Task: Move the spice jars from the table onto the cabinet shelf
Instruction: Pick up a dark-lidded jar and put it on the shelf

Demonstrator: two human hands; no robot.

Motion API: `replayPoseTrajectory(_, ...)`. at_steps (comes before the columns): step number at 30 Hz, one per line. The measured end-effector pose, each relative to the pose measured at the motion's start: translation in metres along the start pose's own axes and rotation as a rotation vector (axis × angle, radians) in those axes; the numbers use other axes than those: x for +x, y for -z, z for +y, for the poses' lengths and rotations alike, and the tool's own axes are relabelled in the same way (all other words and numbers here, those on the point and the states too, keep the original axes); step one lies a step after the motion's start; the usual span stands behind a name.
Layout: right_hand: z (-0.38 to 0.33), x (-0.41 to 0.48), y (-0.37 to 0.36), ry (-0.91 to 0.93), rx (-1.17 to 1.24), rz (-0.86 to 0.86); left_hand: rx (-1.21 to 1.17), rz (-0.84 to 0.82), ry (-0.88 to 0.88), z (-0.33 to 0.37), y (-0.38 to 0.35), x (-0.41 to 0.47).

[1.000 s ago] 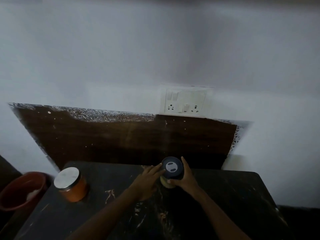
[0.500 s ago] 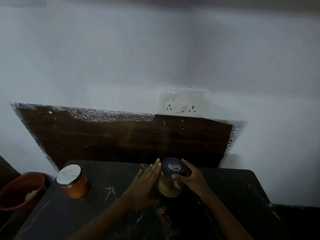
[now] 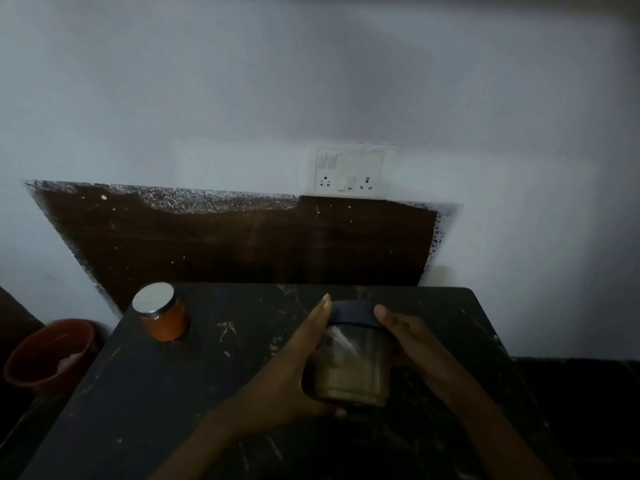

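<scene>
A clear spice jar (image 3: 351, 365) with a dark blue lid and pale powder inside is held up over the black marble table (image 3: 173, 393), tilted toward me. My left hand (image 3: 294, 372) cups its left side and bottom. My right hand (image 3: 412, 341) grips its right side, thumb on the lid. A second jar (image 3: 162, 315), orange with a silver lid, stands upright at the table's far left corner. No cabinet shelf is in view.
A red bucket (image 3: 48, 355) sits on the floor left of the table. A dark wooden board (image 3: 242, 244) leans against the white wall behind the table. A white switch and socket plate (image 3: 349, 173) is on the wall above it.
The blue-lidded jar has been lifted off the table and drawn toward me. My left hand went from beside it to clasping it, so both hands hold it now.
</scene>
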State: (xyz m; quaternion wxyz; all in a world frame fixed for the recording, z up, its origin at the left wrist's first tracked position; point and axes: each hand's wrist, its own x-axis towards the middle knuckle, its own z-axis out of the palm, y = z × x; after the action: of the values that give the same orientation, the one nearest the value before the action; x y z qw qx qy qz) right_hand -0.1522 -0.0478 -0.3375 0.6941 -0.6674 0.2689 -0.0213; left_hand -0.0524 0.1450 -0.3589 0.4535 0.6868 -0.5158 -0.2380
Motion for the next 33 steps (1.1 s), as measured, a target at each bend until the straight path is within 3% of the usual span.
replayPoseTrajectory(4,0.016,-0.028,-0.013,-0.051,0.160,0.002,0.004,0.030,-0.014,0.016,-0.012,-0.026)
replayPoseTrajectory(17,0.038,-0.071,-0.020,0.001,0.010,-0.054,0.057,0.023,0.066,0.020,-0.037,-0.067)
replayPoseTrajectory(20,0.037,-0.077,-0.011,0.059,-0.123,-0.143,0.060,0.030,0.075,0.019,-0.036,-0.067)
replayPoseTrajectory(26,0.045,-0.093,0.007,0.162,-0.262,-0.497,-0.019,0.062,0.086,0.023,-0.031,-0.065)
replayPoseTrajectory(33,0.049,-0.097,0.002,0.251,-0.377,-0.369,-0.066,0.021,0.079,0.031,-0.030,-0.063)
